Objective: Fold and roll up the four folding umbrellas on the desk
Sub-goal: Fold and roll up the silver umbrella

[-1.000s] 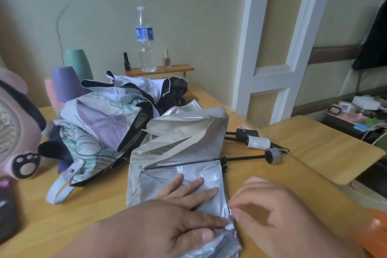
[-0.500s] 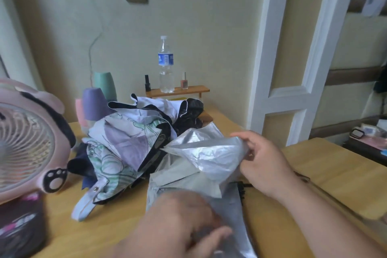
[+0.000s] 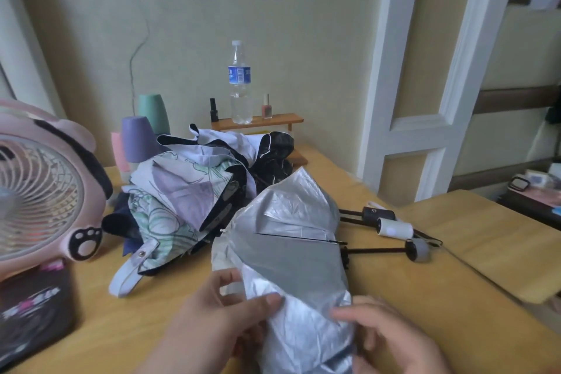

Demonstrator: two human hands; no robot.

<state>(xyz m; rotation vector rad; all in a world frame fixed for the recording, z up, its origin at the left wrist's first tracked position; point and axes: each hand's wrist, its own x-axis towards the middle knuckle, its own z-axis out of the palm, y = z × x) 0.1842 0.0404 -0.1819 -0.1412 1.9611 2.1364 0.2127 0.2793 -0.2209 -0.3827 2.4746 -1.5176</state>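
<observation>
A silver umbrella lies half folded on the wooden desk, its thin black rib showing across the cloth. My left hand pinches the silver cloth near its lower left edge. My right hand holds the cloth's lower right side. Behind it lies a heap of loose umbrellas: a white and lilac printed one with a strap, and a black one. Three handles, black, white and grey, stick out to the right on black shafts.
A pink desk fan stands at the left, a dark pouch in front of it. Upturned cups and a small wooden shelf with a water bottle stand by the wall. A second table top adjoins on the right.
My right hand let a lifted flap of silver cloth down over the umbrella and came back to its lower right side. The left hand shifted to pinch the left edge.
</observation>
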